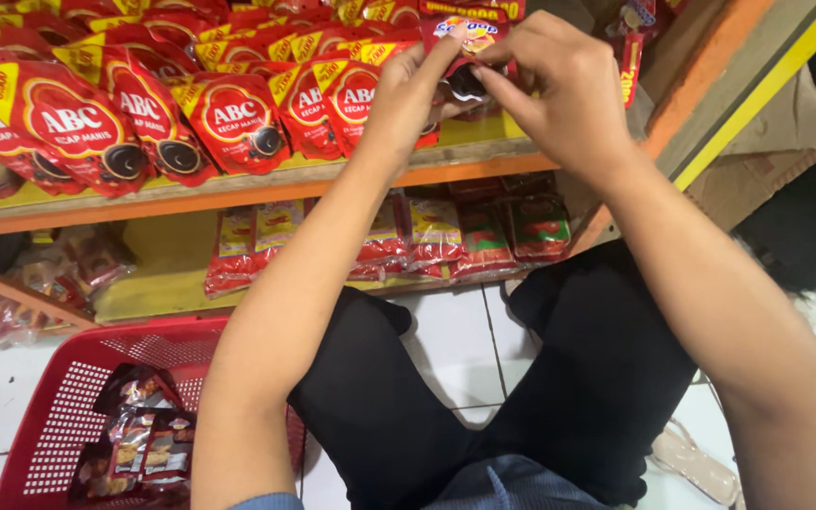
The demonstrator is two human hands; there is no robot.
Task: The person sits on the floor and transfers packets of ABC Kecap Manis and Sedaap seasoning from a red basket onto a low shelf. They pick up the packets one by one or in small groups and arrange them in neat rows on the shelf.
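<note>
Both hands, left hand (406, 90) and right hand (559, 85), pinched shut on one small red sachet (466, 57) above the wooden shelf (238, 189); seemingly unplaced yet, dark packets (139, 439) waiting in the red basket (59, 397).

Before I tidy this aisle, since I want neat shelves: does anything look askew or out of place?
Mostly tidy. The red sauce pouches on the upper shelf lean and overlap unevenly. Both hands pinch one small packet. Nothing looks spilled or torn.
</note>
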